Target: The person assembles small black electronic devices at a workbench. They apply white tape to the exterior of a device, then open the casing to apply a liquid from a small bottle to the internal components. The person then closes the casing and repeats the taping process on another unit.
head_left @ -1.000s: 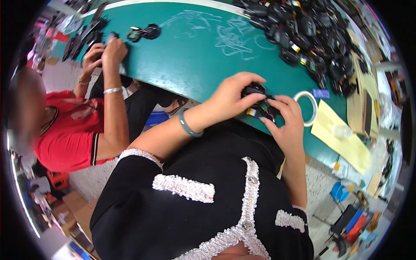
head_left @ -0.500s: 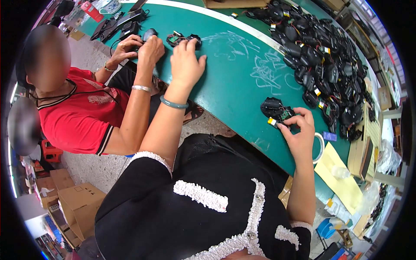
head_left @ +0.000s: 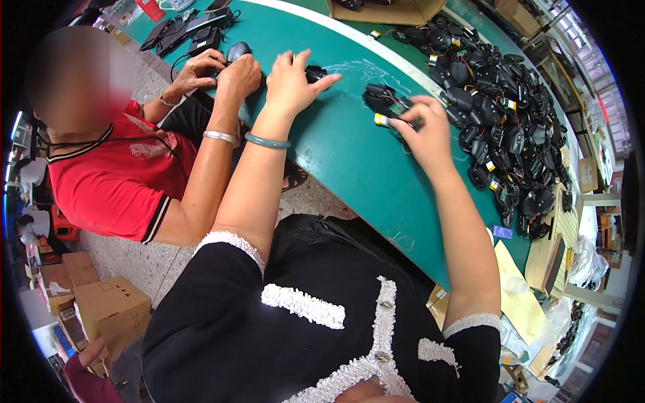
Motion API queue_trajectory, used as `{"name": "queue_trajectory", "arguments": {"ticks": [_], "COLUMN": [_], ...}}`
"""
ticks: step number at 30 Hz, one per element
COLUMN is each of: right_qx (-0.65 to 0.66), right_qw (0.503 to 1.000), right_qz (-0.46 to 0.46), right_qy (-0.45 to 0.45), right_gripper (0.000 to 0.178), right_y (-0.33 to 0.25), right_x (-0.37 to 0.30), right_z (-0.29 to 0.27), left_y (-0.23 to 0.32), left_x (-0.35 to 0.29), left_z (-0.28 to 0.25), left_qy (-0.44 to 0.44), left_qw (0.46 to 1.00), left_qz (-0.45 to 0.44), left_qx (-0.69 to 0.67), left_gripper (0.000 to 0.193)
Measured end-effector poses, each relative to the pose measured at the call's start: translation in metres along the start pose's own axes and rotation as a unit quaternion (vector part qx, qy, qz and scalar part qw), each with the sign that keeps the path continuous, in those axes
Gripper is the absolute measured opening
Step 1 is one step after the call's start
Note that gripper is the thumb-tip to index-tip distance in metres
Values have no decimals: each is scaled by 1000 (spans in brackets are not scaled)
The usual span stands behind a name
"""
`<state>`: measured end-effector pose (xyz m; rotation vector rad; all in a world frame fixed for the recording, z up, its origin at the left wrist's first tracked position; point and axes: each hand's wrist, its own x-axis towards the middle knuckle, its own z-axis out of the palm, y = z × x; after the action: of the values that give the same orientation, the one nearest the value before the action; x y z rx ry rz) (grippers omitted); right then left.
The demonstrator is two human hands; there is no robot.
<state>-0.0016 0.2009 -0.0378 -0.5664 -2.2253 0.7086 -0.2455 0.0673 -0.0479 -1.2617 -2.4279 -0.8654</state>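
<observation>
My right hand (head_left: 430,138) pinches an opened black computer mouse (head_left: 381,99) between thumb and fingers, over the middle of the green table. Its green circuit board (head_left: 401,106) and a small battery with yellow tape (head_left: 381,119) show. Farther left, my left hand (head_left: 292,84) has its fingers spread over another opened black mouse (head_left: 315,73), mostly hidden beneath the fingers; whether they touch it I cannot tell. Just left of it, a co-worker's hands (head_left: 235,75) hold a dark grey mouse (head_left: 238,51).
A large heap of opened black mice (head_left: 500,114) with wires and batteries covers the table's right side. Black adapters (head_left: 205,40) lie at the far left, a cardboard box (head_left: 396,12) at the back. A yellow sheet (head_left: 521,295) and purple box (head_left: 501,232) sit at the right.
My right hand has moved left and away from me, carrying the opened mouse off the table's right part. My left hand's thumb has spread outward, and its fingers now cover more of the other mouse.
</observation>
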Motion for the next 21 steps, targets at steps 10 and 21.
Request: {"name": "queue_trajectory", "arguments": {"ticks": [10,21], "right_qx": [4,65], "right_qw": [999,982], "right_qz": [-32,42], "right_qy": [-10,-174], "right_gripper": [27,43], "right_y": [11,-25], "right_x": [61,-59], "right_z": [70,-60], "left_y": [48,134], "left_x": [-74,-120], "left_z": [-41,-40], "left_qy": [-57,-164], "left_qw": [996,956], "left_qz": [72,201], "left_qx": [-18,-139], "left_gripper": [54,56]}}
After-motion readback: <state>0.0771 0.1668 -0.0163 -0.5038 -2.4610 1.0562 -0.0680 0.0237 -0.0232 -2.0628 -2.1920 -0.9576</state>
